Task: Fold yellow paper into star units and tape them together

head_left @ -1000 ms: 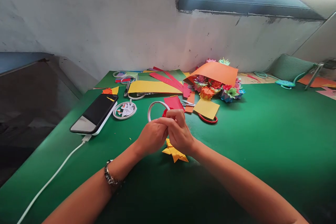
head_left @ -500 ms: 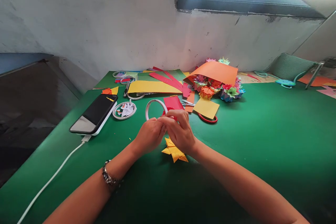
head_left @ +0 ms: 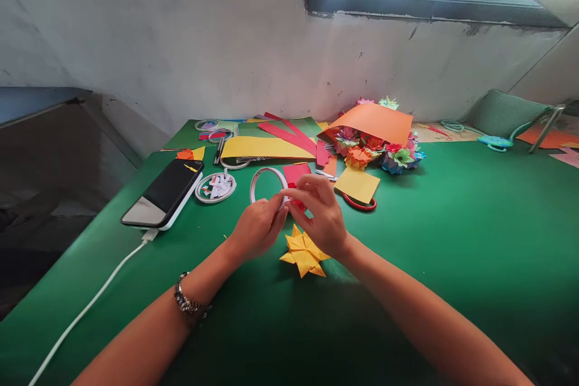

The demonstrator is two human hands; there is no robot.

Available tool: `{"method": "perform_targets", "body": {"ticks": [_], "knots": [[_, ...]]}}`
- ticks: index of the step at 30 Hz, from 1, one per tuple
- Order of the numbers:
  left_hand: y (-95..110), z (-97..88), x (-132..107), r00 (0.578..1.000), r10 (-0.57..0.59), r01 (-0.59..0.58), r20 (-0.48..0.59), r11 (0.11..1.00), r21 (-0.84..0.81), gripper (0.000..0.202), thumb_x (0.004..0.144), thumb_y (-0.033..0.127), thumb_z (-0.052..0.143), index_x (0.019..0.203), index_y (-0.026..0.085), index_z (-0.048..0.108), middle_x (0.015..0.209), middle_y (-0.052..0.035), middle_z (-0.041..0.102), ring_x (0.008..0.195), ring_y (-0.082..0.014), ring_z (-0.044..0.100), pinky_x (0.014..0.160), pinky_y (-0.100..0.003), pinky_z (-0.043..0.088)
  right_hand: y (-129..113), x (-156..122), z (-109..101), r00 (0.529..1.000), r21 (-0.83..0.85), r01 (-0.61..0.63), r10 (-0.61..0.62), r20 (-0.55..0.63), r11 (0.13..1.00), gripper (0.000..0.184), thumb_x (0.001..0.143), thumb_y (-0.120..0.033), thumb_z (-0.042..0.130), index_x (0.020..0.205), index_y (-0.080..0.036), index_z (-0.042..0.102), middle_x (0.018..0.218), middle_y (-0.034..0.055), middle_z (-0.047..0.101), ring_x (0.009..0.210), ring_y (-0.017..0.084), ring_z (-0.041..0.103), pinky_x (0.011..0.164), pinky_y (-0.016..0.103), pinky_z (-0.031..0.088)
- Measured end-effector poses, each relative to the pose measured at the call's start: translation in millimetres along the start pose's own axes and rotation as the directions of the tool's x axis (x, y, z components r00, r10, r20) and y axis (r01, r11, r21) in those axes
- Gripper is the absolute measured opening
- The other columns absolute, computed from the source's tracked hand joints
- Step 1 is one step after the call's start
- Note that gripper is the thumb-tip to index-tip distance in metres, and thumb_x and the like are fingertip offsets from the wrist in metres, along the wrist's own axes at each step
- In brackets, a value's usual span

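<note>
My left hand [head_left: 259, 224] and my right hand [head_left: 320, 215] meet above the green table [head_left: 452, 229]. Their fingertips pinch together at a small piece beside a white tape ring [head_left: 268, 183]; a bit of red paper [head_left: 296, 174] shows just behind them. What the fingers hold is too small to name. A folded yellow paper star [head_left: 304, 252] lies on the table just below my right hand, touched by neither hand. A bracelet sits on my left wrist.
A phone [head_left: 163, 193] on a white cable lies at left, beside a tape ring with scraps [head_left: 216, 186]. Behind are yellow paper sheets [head_left: 262, 148], red strips, red-handled scissors [head_left: 359, 202], a yellow square [head_left: 357, 184] and paper flowers [head_left: 384, 154] under an orange sheet.
Both hands moved slightly away from me and my right hand's fingers lifted, uncovering more of the yellow star. The view shifted a little.
</note>
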State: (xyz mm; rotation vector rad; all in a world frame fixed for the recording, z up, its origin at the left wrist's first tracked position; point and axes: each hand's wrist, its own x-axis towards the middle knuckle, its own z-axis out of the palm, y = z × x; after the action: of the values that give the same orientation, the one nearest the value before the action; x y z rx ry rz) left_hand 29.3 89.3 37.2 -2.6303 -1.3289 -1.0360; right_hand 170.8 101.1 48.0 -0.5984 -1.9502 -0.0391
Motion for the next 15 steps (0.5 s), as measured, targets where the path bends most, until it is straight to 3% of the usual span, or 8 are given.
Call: {"method": "perform_targets", "body": {"ticks": [8,15], "knots": [[1.8,-8.2,1.2,0.998,-0.052,0.057,0.046,0.992,-0.116,0.022,0.087,0.022,0.023,0.066,0.021,0.031,0.048,0.0062,0.034,0.038,-0.0093,0.035,0.041,-0.020,0.026,4.7,-1.1,0.4,0.997,-0.004,0.071,-0.071,-0.025,0.997,0.011,0.079,-0.011,0.050,0.076,-0.018,0.057,0.082,0.0045,0.050,0.077,0.012,0.053,0.066,0.026,0.049],[-3.1,-10.7,0.1,0.999,-0.010,0.010,0.042,1.000,0.007,0.021,0.084,0.020,0.025,0.065,0.021,0.031,0.048,0.0054,0.032,0.040,-0.0112,0.034,0.042,-0.022,0.023,8.6,1.0,-5.0,0.986,0.055,0.102,-0.109,0.124,0.993,0.009,0.079,-0.010,0.052,0.071,-0.014,0.056,0.073,0.0054,0.058,0.069,0.012,0.055,0.062,0.024,0.048]]}}
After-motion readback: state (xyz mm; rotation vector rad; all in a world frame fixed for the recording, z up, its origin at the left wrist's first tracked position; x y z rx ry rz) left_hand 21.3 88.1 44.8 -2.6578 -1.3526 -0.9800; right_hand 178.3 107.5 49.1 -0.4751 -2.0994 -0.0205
